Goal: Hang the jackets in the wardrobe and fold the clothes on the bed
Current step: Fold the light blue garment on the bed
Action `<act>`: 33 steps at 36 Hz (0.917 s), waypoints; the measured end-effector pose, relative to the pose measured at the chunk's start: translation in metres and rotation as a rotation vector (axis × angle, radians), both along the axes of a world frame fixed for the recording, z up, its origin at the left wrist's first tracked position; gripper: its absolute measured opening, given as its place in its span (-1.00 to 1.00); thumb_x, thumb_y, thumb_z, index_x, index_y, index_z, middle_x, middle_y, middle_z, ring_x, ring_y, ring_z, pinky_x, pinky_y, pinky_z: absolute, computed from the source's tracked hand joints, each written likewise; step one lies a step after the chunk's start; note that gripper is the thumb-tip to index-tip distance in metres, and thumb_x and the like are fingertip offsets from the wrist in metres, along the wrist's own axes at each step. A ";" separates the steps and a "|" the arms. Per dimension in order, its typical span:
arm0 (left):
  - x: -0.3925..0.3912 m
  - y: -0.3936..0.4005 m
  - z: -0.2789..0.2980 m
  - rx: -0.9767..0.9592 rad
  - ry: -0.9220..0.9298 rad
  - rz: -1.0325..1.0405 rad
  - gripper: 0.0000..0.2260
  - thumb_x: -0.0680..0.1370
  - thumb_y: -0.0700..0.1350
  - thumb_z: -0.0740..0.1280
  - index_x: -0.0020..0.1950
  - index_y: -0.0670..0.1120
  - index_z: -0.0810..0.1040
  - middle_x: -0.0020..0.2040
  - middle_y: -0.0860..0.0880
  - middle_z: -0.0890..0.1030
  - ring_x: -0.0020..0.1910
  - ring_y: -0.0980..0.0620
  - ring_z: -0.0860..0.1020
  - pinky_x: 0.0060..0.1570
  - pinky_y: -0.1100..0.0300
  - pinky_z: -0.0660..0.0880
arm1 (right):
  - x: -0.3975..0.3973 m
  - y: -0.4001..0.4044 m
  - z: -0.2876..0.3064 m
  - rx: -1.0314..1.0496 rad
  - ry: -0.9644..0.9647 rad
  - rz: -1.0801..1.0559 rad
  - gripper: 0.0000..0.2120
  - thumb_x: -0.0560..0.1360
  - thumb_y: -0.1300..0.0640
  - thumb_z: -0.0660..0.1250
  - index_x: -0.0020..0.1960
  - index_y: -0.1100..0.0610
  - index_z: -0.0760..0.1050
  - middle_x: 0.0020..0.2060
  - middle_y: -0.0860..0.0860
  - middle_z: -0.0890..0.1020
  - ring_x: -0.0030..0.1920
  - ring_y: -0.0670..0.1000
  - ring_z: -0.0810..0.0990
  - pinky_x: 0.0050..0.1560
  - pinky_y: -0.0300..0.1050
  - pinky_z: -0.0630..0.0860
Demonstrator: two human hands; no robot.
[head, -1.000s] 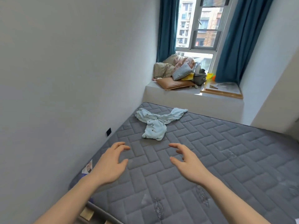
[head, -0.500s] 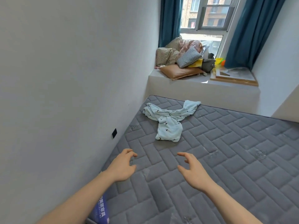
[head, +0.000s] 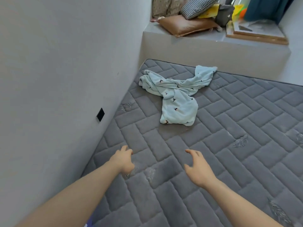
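**Both hands free above the mattress, garment lying ahead**

Left hand (head: 122, 158): arm stretched forward, fingers loosely curled, nothing in them. It hangs just over the grey quilted mattress (head: 229, 161) of the bed, close to the edge that meets the white wall (head: 57, 79); cannot tell whether it touches the surface.

Right hand (head: 199, 167): level with the left and well apart from it, fingers spread and slightly bent, thumb out, palm turned inward. Holds nothing.

Pale blue garment (head: 176, 95): crumpled, printed with small dark bird shapes. Lies on the mattress beyond both hands, ahead of the gap between them and clear of both. Two twisted ends spread away from the hands, one toward the wall, one toward the far edge of the mattress; a broader flap points back at the hands.

Beyond the garment: a raised grey window ledge (head: 213, 51). On it a brown cushion (head: 185, 25), a checked pillow (head: 196, 7) on top of that, and a flat wooden frame (head: 257, 36) further to the right-hand side. Small black plate (head: 100, 114) on the wall, out past the left hand.
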State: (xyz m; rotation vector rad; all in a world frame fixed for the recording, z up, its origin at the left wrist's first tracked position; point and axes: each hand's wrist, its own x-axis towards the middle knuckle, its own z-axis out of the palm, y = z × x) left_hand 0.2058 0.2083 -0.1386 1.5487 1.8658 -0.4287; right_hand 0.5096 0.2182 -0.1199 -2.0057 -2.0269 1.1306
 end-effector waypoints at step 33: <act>-0.032 0.075 -0.234 -0.085 0.228 0.025 0.18 0.37 0.38 0.48 0.61 0.18 -0.36 0.62 0.12 -0.36 0.52 -0.53 0.08 0.38 -0.15 0.40 | -0.093 0.270 -0.242 -0.010 -0.289 -0.157 -0.84 0.61 0.10 0.26 0.09 0.20 0.47 -0.18 0.16 0.53 -0.22 0.25 0.69 -0.24 0.14 0.70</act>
